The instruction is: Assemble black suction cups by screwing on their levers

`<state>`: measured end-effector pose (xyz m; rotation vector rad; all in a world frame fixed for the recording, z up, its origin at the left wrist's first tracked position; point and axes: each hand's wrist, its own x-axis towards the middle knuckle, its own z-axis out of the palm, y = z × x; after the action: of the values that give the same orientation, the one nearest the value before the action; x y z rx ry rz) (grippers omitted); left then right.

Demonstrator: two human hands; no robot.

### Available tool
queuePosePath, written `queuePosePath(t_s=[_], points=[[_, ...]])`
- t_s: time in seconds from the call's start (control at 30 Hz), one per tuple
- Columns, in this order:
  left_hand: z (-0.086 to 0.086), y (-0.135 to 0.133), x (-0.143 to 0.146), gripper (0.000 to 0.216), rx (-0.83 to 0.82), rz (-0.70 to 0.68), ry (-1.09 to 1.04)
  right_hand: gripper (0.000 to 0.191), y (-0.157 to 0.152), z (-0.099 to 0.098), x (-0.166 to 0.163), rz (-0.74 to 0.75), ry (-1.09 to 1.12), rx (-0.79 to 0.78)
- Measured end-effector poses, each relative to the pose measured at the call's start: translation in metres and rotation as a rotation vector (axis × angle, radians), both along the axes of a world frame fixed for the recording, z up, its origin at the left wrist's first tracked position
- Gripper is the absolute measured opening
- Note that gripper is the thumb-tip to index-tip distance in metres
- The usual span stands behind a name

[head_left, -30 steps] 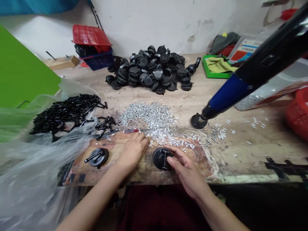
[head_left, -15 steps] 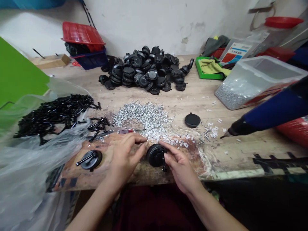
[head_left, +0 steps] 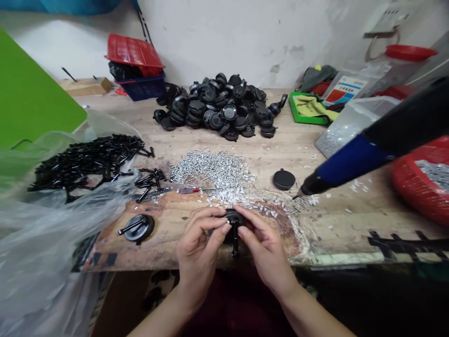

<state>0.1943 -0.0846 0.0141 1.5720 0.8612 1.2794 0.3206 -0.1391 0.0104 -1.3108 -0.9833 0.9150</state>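
Note:
My right hand (head_left: 268, 245) grips a round black suction cup (head_left: 234, 215) by its right side, near the board's front edge. A black lever (head_left: 235, 241) on the cup points toward me. My left hand (head_left: 201, 236) is closed in a pinch at the cup's left side, beside the lever's upper end. A small white piece (head_left: 228, 222) shows between its fingertips; its exact shape is too small to tell. The fingers hide much of the cup. To the left lies another suction cup with a lever (head_left: 137, 228), and a black disc (head_left: 284, 179) lies at the right.
Metal pins (head_left: 213, 166) and white spacers (head_left: 270, 206) lie ahead of my hands. Black levers (head_left: 87, 161) fill a plastic bag at left. Suction cups (head_left: 220, 105) are piled at the back. A blue power screwdriver (head_left: 340, 164) juts in from the right, near a red basket (head_left: 414, 187).
My left hand has moved right to the cup, with a white piece in its fingertips. The held cup's lever now sits more toward the middle. The screwdriver appears further left as the view shifted.

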Motion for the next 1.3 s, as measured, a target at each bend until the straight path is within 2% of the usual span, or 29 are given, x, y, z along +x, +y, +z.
queuePosePath(t_s=[0.2, 0.33, 0.57, 0.7, 0.87, 1.07, 1.2, 1.3], points=[[0.001, -0.001, -0.002, 0.020, 0.012, -0.050, -0.032, 0.037, -0.001, 0.015, 0.009, 0.032, -0.274, 0.039], [0.003, 0.003, -0.005, 0.019, 0.061, -0.097, 0.024, 0.037, 0.000, 0.018, 0.015, 0.084, -0.319, 0.043], [0.007, 0.009, -0.008, 0.021, 0.216, -0.124, 0.129, 0.036, 0.001, 0.012, 0.021, 0.142, -0.225, -0.009], [0.005, 0.008, -0.005, 0.027, 0.348, -0.046, 0.185, 0.035, 0.001, 0.000, 0.015, 0.097, 0.012, -0.025], [-0.002, 0.002, -0.004, 0.038, 0.391, 0.027, 0.192, 0.034, 0.001, -0.010, 0.006, 0.080, 0.291, -0.033], [-0.004, 0.000, -0.010, 0.039, 0.601, 0.005, 0.410, 0.034, 0.003, -0.012, 0.007, 0.059, 0.257, -0.035], [-0.006, 0.001, -0.013, 0.041, 0.629, -0.029, 0.465, 0.035, 0.002, -0.015, 0.009, 0.049, 0.198, -0.036], [-0.005, 0.001, -0.013, 0.038, 0.569, -0.036, 0.420, 0.034, 0.002, -0.014, 0.008, 0.060, 0.197, -0.042]])
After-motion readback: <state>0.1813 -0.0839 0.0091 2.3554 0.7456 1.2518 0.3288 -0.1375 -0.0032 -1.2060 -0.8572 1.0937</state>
